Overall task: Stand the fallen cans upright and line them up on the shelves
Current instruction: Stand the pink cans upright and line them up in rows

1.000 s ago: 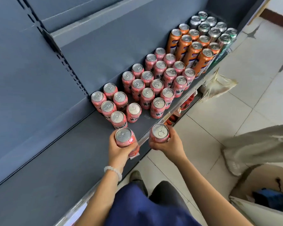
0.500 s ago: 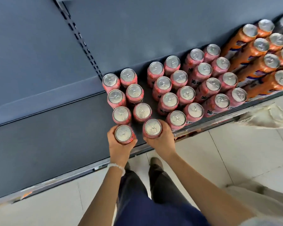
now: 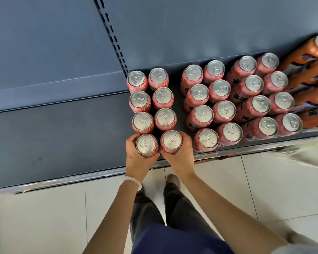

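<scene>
Several pink cans stand upright in rows on the dark grey shelf [image 3: 62, 136]. My left hand [image 3: 138, 162] grips an upright pink can [image 3: 146, 144] at the front of the leftmost row. My right hand [image 3: 182, 154] grips another upright pink can [image 3: 172, 141] right beside it, at the front of the second row. Both cans stand close behind the three-deep rows [image 3: 151, 101] of the same cans. A larger block of pink cans [image 3: 233, 99] fills the shelf to the right, past a narrow gap.
Orange cans [image 3: 312, 70] stand at the far right. The shelf's metal front rail [image 3: 81, 178] runs along the edge over a pale tiled floor [image 3: 44, 217]. A slotted upright [image 3: 114, 37] splits the back panel. A pale bag [image 3: 305, 153] lies at right.
Both hands moved the two cans forward onto the shelf, up against the front of the two left rows. The view swung to look straight down at the shelf.
</scene>
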